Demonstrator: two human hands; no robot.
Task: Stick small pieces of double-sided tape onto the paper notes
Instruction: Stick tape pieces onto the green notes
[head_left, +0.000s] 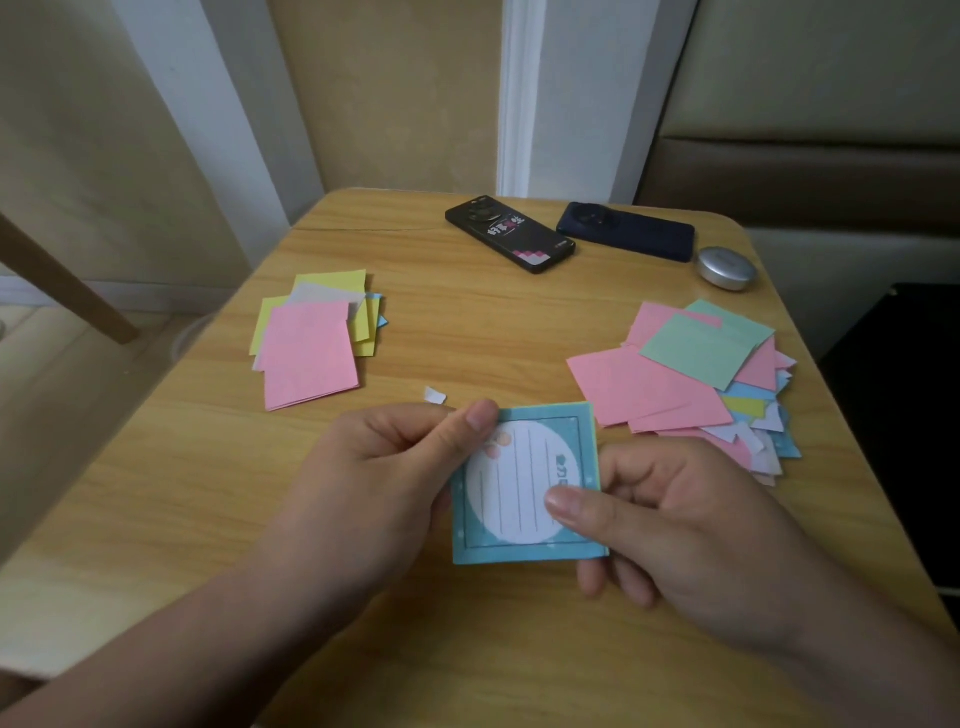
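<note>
Paper notes lie in two loose piles on one light wooden table with rounded corners. The room behind it has beige walls, white upright trim, and a brown padded seat at 2 o'clock. The bigger pile, at 2 o'clock from the hands, is fanned out untidily, with pink and mint-green sheets on top and blue, yellow and white ones under them. The smaller pile, at 10 o'clock, shows pink on top of yellow, grey-white and blue.

Two bare hands meet at the table's centre. The left hand pinches the upper left corner of one blue note, thumb on top. The right hand grips the note's right edge, thumb pressed on its face and fingers curled beneath. This note is held just above the tabletop. It has a blue border, a thin dark frame line, a white round panel ruled with lines, and a green edge showing behind it.

Two phones lie face down at 12 o'clock, one black phone and one dark blue phone. One silver round case sits at 1 o'clock. One tiny white scrap lies just beyond the left thumb.
</note>
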